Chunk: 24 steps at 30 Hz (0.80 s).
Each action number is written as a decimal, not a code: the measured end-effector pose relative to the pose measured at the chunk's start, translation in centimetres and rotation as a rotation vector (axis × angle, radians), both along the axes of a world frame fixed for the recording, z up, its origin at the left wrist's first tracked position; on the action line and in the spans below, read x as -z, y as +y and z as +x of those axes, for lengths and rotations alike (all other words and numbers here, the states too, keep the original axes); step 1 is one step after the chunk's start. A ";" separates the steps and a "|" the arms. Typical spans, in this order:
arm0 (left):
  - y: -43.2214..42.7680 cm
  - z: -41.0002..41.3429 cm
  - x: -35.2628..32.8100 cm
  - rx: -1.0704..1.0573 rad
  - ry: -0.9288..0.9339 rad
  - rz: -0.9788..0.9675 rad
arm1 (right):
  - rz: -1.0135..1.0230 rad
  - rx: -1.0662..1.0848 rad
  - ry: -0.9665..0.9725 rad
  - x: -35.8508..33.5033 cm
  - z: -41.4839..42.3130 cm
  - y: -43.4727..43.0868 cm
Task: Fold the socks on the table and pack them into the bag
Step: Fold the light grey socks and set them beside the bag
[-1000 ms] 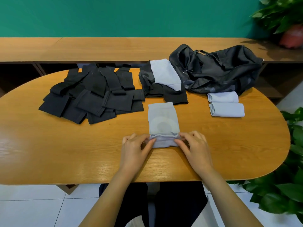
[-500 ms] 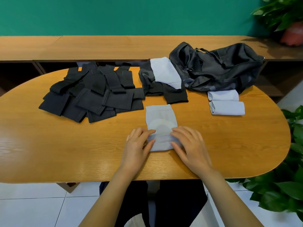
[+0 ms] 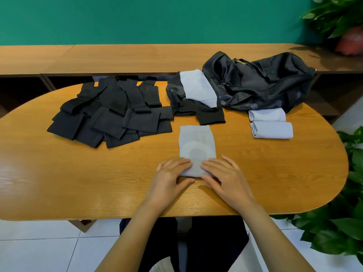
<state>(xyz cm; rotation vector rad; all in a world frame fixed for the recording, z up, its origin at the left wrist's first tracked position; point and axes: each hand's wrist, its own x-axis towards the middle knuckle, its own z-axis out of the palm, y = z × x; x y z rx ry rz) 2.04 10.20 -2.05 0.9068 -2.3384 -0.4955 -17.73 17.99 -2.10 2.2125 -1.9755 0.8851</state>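
The fold has climbed and the hands have closed in: left hand (image 3: pixel 170 174) and right hand (image 3: pixel 225 176) sit side by side, fingertips almost meeting, fingers pressed flat on the folded near end of the pale grey sock (image 3: pixel 197 143), mid-table (image 3: pixel 78 183) toward the front edge. Beyond it to the right, two rolled pale socks (image 3: pixel 270 125); to the left, heaped black socks (image 3: pixel 110 116); at the back, the black bag (image 3: pixel 261 87).
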 end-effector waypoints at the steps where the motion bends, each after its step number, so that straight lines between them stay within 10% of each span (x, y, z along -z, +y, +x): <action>1: 0.0 0.0 0.1 -0.004 0.009 0.008 | 0.006 -0.002 0.007 0.0 -0.1 0.0; 24: 1.0 0.3 -0.9 -0.087 0.159 0.039 | -0.129 0.071 -0.030 -0.7 0.1 0.1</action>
